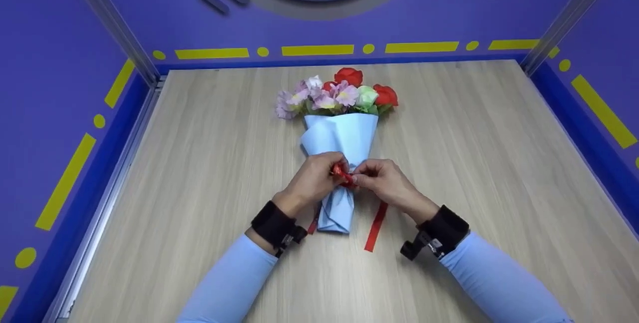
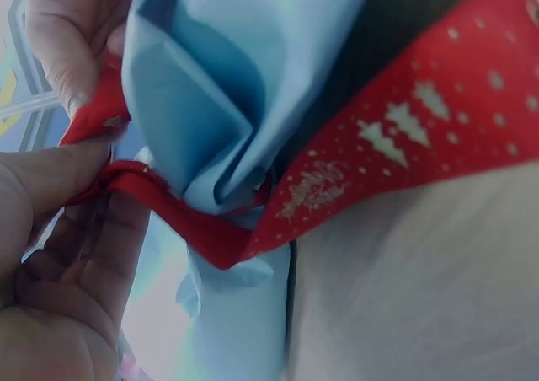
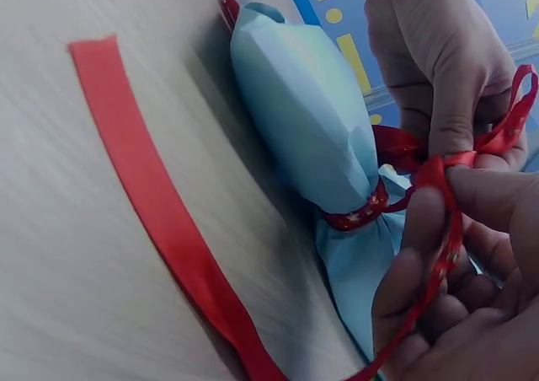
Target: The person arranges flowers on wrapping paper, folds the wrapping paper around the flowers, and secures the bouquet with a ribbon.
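Note:
A bouquet in light blue wrapping paper lies on the wooden table, its artificial flowers pointing away from me. Red ribbon with gold prints circles the gathered waist of the wrapping. Over that waist, my left hand pinches a loop of the ribbon between thumb and fingers. From the other side my right hand pinches the ribbon close against the left fingertips. In the right wrist view, a small red loop sticks out past the left fingers. One loose ribbon tail trails across the table on the right.
The wooden table stretches out around the bouquet. Purple panels with yellow marks border it at the back and both sides. Black wrist straps with small cameras sit below both hands.

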### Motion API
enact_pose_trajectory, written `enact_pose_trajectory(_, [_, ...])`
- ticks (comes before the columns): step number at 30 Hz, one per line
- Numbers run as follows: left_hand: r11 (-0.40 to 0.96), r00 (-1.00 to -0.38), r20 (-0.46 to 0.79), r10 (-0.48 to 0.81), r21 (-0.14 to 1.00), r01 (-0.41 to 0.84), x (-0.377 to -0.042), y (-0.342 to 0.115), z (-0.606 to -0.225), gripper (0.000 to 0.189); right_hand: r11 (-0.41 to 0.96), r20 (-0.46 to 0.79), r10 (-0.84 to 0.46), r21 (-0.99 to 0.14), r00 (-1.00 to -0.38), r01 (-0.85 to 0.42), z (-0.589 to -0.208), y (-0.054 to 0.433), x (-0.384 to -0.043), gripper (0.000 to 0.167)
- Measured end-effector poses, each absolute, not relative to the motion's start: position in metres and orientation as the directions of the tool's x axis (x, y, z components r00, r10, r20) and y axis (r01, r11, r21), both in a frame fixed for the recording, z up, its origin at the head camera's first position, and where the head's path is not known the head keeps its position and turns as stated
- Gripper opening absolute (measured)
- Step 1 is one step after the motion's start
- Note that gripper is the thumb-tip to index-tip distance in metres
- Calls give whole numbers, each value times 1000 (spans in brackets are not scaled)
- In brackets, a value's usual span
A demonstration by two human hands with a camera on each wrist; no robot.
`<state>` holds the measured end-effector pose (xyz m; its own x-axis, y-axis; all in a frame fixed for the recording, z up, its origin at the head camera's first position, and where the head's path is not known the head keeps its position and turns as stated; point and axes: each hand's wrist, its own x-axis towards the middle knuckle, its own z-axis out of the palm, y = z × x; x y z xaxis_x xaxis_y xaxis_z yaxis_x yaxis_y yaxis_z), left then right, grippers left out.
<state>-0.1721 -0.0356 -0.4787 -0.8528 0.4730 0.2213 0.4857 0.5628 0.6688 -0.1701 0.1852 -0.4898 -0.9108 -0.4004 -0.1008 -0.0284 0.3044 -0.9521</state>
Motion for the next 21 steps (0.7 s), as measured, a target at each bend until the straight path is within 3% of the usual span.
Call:
enact_pose_trajectory(6, [491, -906, 95, 412, 815, 308, -172, -48, -481, 12, 442, 11, -314, -883, -950, -156, -482, 192, -168, 5])
enact_pose_trajectory(10, [383, -934, 24, 358, 908, 170, -169, -52, -485, 16, 441, 26, -317, -881, -948, -171, -481, 197, -168, 5])
enact_pose_trajectory(16, [353, -961, -85, 265, 936, 14, -162, -57, -490, 17, 407, -29, -286, -908, -958, -94, -484, 207, -169, 9])
enact_pose_trajectory(21, [371, -958, -167, 232, 926, -72, -160, -61, -494, 15, 366, -132, -219, -930, -967, 44, -490, 212, -171, 11])
